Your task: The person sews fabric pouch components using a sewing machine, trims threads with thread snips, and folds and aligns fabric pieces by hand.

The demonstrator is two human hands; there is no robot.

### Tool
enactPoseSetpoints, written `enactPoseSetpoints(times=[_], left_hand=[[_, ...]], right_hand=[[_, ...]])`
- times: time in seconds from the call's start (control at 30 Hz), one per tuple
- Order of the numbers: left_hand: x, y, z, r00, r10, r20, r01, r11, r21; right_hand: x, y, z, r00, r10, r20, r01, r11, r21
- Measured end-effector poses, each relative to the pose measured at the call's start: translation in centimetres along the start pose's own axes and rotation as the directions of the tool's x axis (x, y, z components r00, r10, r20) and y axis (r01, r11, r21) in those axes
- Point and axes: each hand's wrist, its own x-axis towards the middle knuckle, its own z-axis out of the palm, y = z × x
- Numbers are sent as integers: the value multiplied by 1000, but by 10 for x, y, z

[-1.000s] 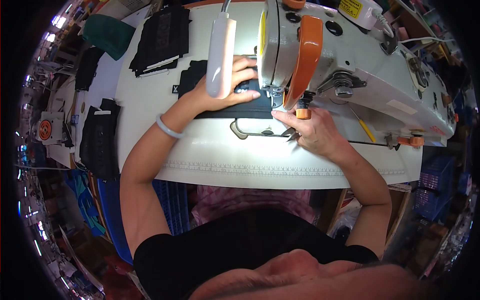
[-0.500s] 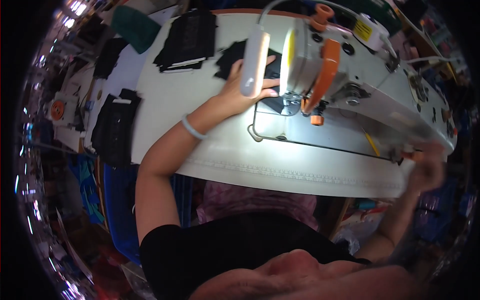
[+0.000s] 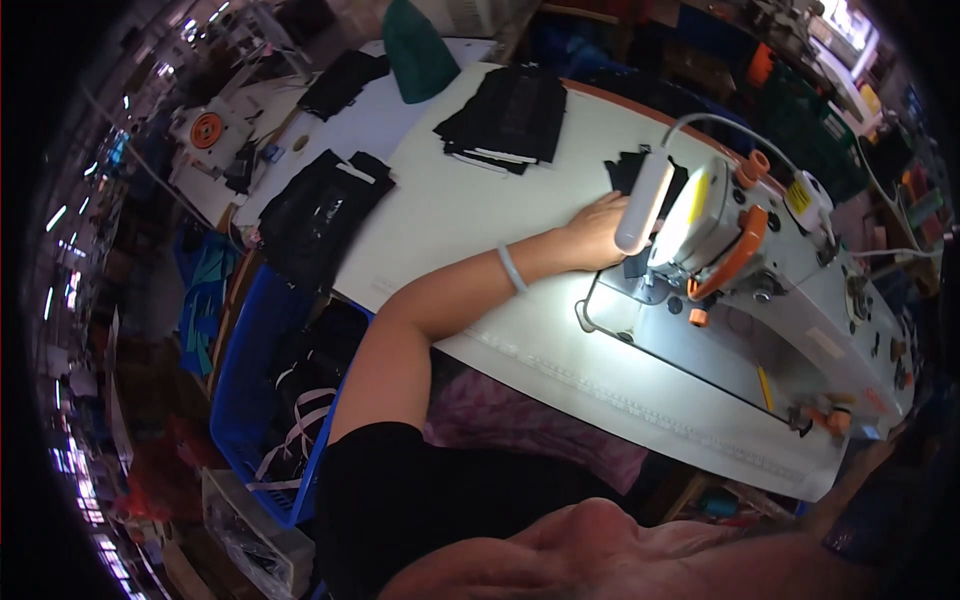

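My left hand (image 3: 594, 236) lies on the white sewing table beside the needle area, its visible fingers stretched out over a black cloth piece (image 3: 636, 268). The white lamp in front hides its fingertips. More black cloth (image 3: 628, 172) lies just beyond this hand. The sewing machine (image 3: 740, 225), grey-white with orange parts, stands to the right of the hand, its lit foot (image 3: 648, 292) close to the cloth. My right forearm (image 3: 848, 482) reaches toward the machine's right end; the hand itself is not visible.
Stacks of black cloth pieces (image 3: 510, 115) lie on the table's far side and at its left (image 3: 325, 215). The lamp (image 3: 645, 200) hangs over the work. A blue basket (image 3: 235, 385) with dark cloth stands left below. A green cloth item (image 3: 415, 55) sits at the back.
The view has swung left, so the table and machine appear farther right and lower. My left hand stays at the black cloth. My right hand, blurred by the machine's right end before, has left sight.
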Motion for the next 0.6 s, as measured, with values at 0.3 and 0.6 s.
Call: enactPoseSetpoints(times=[0.3,0.6], left_hand=[[-24,22,-38,988,-98,-120,113,985,128],[-242,15,-201,712,-456,-534,697,370,614]], right_hand=[[-76,-244,49,868,360,-343,-341,933,116],[-131,-407,170,881,-313,354,191,921,340]])
